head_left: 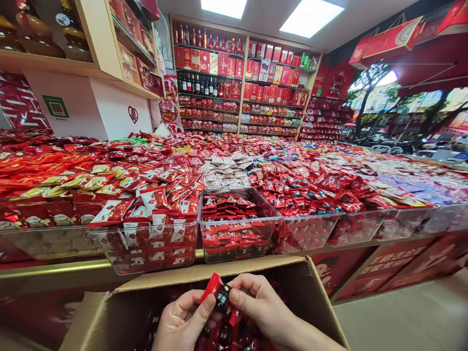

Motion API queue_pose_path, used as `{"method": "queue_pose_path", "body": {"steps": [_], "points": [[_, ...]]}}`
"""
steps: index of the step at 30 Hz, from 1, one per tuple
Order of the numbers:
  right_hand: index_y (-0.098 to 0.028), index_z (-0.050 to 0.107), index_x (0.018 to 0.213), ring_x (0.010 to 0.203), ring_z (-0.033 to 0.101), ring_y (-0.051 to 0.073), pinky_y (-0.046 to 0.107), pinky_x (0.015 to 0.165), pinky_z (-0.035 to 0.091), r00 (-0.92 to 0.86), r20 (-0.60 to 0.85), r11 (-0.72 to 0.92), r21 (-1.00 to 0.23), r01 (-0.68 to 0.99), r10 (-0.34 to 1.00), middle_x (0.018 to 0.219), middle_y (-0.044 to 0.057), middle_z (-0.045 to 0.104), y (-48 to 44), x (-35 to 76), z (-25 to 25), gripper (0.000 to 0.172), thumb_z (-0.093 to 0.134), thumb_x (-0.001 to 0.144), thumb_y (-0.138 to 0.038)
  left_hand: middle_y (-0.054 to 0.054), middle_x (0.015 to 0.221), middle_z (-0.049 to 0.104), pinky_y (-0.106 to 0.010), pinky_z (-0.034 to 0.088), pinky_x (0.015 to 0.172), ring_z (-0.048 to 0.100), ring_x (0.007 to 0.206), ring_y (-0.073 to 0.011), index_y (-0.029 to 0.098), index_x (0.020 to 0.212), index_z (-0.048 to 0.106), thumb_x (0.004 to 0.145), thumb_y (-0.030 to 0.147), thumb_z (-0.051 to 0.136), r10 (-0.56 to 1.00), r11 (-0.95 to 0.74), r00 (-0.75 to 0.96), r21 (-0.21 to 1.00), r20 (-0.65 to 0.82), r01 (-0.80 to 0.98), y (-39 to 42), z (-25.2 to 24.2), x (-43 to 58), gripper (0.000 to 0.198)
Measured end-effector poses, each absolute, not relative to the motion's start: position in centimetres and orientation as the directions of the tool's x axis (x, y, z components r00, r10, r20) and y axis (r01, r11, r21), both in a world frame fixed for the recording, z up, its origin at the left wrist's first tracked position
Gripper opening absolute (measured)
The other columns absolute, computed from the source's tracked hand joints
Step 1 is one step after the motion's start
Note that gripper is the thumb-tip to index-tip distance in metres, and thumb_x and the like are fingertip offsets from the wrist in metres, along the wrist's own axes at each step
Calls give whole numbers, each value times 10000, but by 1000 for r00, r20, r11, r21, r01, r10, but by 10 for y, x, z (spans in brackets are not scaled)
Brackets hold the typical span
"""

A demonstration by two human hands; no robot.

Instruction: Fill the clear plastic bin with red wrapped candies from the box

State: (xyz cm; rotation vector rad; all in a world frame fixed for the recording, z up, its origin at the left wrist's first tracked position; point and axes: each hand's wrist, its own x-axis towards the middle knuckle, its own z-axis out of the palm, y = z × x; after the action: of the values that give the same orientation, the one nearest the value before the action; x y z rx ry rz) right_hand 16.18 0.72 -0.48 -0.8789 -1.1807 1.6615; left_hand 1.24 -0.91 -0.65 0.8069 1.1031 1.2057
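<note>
Between my two hands is a small red and black wrapped candy (222,295), held above an open cardboard box (321,297). My left hand (183,319) pinches its left side with thumb and fingers. On the other side, my right hand (256,302) grips it, thumb in front and fingers curled behind. Below the hands, more dark and red wrapped candies (215,336) lie inside the box, partly hidden by my hands. Just beyond the box stands a clear plastic bin (239,224) partly filled with similar red and black packets.
A bin of red and white packets (153,243) stands left of that bin; more clear bins (307,234) run right along the counter. Heaped packets (234,168) cover the display. Shelves of bottles and red boxes (208,63) line the back wall. Tiled floor (405,312) shows at right.
</note>
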Motion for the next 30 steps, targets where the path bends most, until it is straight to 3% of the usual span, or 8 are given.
{"method": "queue_pose_path", "body": {"steps": [9,14,20,22,25,27,30], "points": [[-89,632,828,488,453,64,205,492,364,-352,-23,-101,-974,-203,936,582,18,544,9,163,-8,369,559,723,-436,-15,568,673,-169,470,488,592,525,-127,159,640,682,495,334,766,971,227,33,873,-236,-432,-9,-3,13,242],[-130,661,821,567,479,79,201,544,384,-338,78,68,-997,-40,938,650,24,591,6,165,-6,322,546,735,-418,4,575,642,-176,449,485,549,507,-109,180,752,680,549,351,731,986,165,20,929,-168,-331,-11,0,15,270],[-152,643,858,664,545,118,227,622,430,-323,174,228,-964,139,930,759,48,637,3,166,-5,288,498,776,-387,4,509,634,-201,437,470,524,467,-114,166,642,681,520,336,743,974,220,34,908,-222,-357,-9,-2,14,218],[-152,599,936,733,549,133,240,668,440,-345,357,451,-857,249,868,836,70,625,5,168,-4,308,535,748,-388,18,449,603,-180,399,413,482,404,-92,165,623,669,508,355,745,967,240,-4,914,-255,-327,-8,-4,13,235],[-146,546,991,794,522,155,254,670,444,-525,644,831,-415,371,556,953,102,590,6,170,-3,410,613,675,-397,45,392,541,-142,311,356,413,353,-54,159,569,632,489,375,751,967,229,-47,934,-251,-276,-4,-9,11,260],[-154,557,944,753,502,146,251,627,430,-639,675,902,-92,421,367,948,75,605,5,170,-1,281,593,714,-312,49,394,525,-140,286,350,401,350,-49,151,555,609,480,378,755,968,225,-45,937,-245,-266,-3,-11,10,280],[-152,572,834,692,472,125,243,569,389,-707,653,883,122,453,272,915,30,632,0,173,10,90,503,778,-163,47,414,523,-149,290,352,403,354,-52,145,599,614,509,390,738,967,242,2,908,-257,-342,-3,-8,10,289]]}}
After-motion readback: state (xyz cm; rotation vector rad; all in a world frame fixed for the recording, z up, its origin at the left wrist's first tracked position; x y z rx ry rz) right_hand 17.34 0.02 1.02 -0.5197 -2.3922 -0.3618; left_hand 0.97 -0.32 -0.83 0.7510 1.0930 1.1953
